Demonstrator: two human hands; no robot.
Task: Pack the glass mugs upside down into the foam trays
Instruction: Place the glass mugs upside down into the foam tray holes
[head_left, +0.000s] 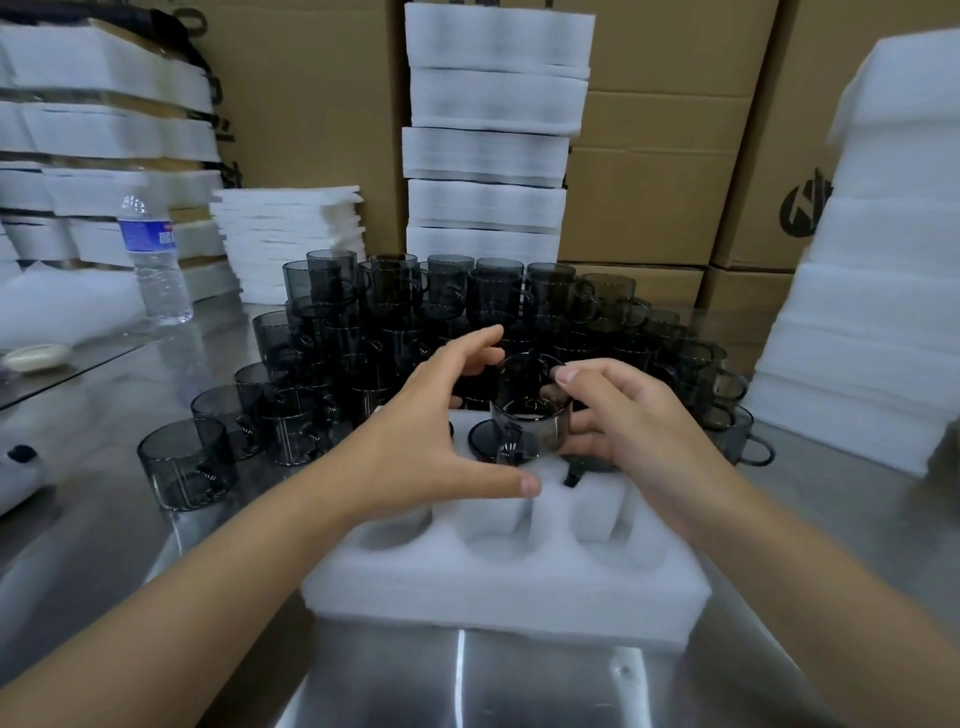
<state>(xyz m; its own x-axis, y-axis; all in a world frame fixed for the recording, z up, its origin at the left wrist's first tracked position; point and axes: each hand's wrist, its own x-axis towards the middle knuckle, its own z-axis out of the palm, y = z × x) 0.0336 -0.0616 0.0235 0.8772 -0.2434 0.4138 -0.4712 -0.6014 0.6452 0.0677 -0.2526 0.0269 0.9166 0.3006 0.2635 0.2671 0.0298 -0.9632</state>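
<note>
The fingers (584, 376) of our right hand (628, 431) curl round a smoked glass mug (535, 428), thumb on one side of its wall and fingertips on the other. They hold it low over the back row of the foam tray (509, 587). Our left hand (415, 431) is spread wide and grips nothing. Its fingertips are near the mug's far side, though we cannot tell if they touch, and its thumb lies over the tray's middle. The mug's handle faces us, but through the dark glass we cannot say for sure which end is up. To do this step well, we judge, the mug should go rim down, squared over an empty pocket, handle turned where the foam leaves room, then be pressed straight in while the free hand steadies the tray. A dark disc just left of the mug looks like the base of one already seated, and the three near pockets are unfilled. Behind the tray, unpacked mugs (395, 312) crowd the steel bench (519, 686), with a water bottle (156, 260) at left and foam stacks (488, 156) and cartons (654, 182) beyond.
</note>
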